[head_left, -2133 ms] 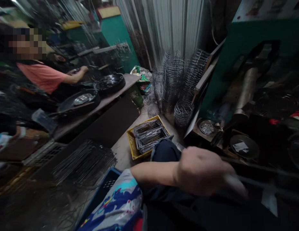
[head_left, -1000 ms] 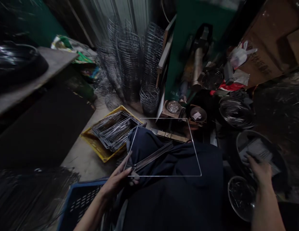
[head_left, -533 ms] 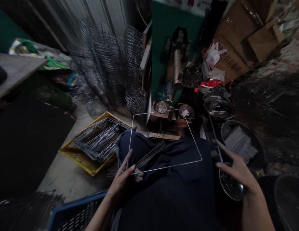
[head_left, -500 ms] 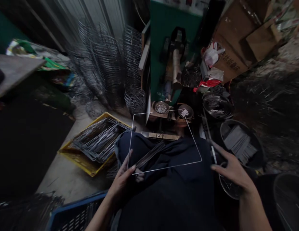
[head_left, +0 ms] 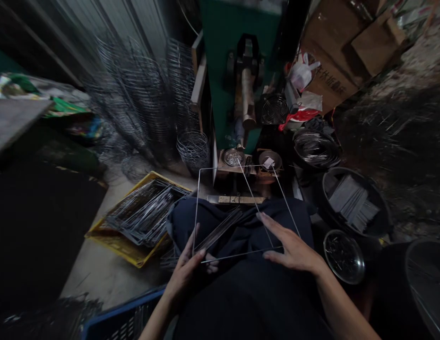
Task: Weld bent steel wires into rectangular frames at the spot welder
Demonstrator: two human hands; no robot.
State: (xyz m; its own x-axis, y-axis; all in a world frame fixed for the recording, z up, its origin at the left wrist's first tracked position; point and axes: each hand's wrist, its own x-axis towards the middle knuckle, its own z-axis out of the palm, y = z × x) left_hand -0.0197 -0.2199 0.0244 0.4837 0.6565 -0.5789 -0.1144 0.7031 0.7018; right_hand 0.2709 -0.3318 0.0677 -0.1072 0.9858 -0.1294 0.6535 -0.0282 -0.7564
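My left hand (head_left: 191, 257) grips a thin rectangular wire frame (head_left: 197, 203) near its lower left corner, above my lap. My right hand (head_left: 289, 243) holds a straight wire rod (head_left: 253, 196) across the right part of the frame. The rod's far end appears over a dish of small shiny pieces (head_left: 234, 157), though I cannot tell whether they touch. Beneath the frame a bundle of loose rods (head_left: 221, 229) lies on the dark cloth over my lap, close to my left fingers.
Straight ahead stands a green machine (head_left: 220, 108) with a metal arm (head_left: 247, 94). A yellow crate (head_left: 113, 245) of wire frames sits left, a blue crate (head_left: 124, 307) below it. At right are a black tub (head_left: 383, 203) with flat strips and a metal bowl (head_left: 361, 269). Wire baskets (head_left: 193, 148) stack behind.
My right hand has moved left with the rod, from beside the frame to over its right part. My left hand still holds the frame. The view has shifted slightly.
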